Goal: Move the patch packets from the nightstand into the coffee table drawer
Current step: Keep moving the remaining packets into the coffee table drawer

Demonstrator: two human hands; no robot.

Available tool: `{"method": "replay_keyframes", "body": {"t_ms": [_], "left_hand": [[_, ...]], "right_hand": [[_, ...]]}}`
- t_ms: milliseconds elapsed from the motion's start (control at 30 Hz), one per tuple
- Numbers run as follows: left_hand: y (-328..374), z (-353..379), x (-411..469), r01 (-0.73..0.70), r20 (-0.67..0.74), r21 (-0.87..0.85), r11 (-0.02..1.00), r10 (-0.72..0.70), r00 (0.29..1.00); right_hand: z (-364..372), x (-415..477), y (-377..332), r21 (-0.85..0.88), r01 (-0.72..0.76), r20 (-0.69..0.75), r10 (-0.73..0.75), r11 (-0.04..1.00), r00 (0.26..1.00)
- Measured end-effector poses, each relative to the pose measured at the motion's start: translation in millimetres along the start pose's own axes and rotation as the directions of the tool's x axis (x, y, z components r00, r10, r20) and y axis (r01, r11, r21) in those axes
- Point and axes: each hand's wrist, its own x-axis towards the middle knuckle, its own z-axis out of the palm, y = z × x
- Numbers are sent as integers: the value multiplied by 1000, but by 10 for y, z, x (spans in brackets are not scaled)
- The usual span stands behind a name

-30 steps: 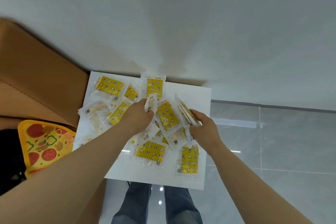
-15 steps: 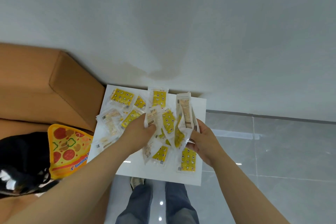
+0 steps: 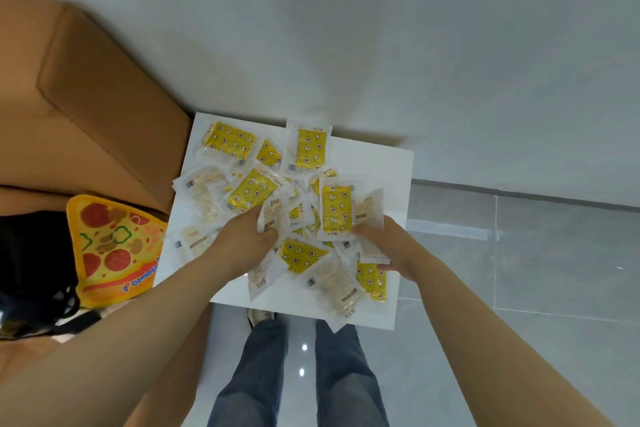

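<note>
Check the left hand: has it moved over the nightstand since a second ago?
Yes. The left hand has drawn back from the nightstand's far edge toward its near edge, gripping packets.

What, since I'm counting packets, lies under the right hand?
Under the right hand a yellow packet and a white-backed packet peek out; any others beneath are hidden.

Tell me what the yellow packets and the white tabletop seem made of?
The patch packets look like thin clear plastic film, glossy and crinkled, over yellow printed inserts. The nightstand top seems smooth matte white board, perhaps laminate: flat, even, no grain.
</note>
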Motion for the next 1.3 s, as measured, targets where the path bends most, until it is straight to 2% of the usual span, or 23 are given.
{"method": "replay_keyframes", "body": {"t_ms": [100, 233, 367, 400, 500, 567, 733, 867, 1000, 1133, 1300], "left_hand": [[-14, 5, 8, 2, -8, 6, 1000, -2, 1000], [-62, -10, 6, 10, -16, 9, 1000, -10, 1000], [-119, -14, -2, 15, -18, -21, 1000, -16, 1000], [-133, -11, 3, 18, -15, -21, 1000, -18, 1000], [-171, 7, 25, 30, -9, -32, 999, -30, 999], [-209, 13, 39, 36, -14, -41, 999, -36, 999], [-330, 13, 77, 52, -11, -74, 996, -53, 999], [-364, -3, 110, 62, -20, -85, 994, -64, 998], [-359, -19, 139, 46, -26, -82, 996, -48, 999], [-343, -27, 149, 41, -24, -82, 996, -44, 999], [-336, -6, 158, 35, -15, -77, 996, -37, 999]], "right_hand": [[163, 100, 7, -260, 64, -147, -105, 963, 984], [286, 107, 40, -391, 93, -277, -214, 916, 937], [353, 81, -39, -565, 100, -433, -397, 819, 809], [376, 106, -79, -594, 94, -429, -413, 799, 803], [497, 258, -195, -611, 78, -296, -318, 788, 901], [632, 351, -256, -646, 20, -265, -248, 763, 932], [761, 526, -275, -752, -82, -376, -322, 654, 869], [721, 581, -269, -787, -56, -365, -391, 615, 845], [666, 605, -297, -842, -28, -301, -427, 538, 853], [636, 622, -294, -853, -25, -286, -427, 521, 858], [720, 644, -332, -848, -86, -336, -404, 524, 851]]}}
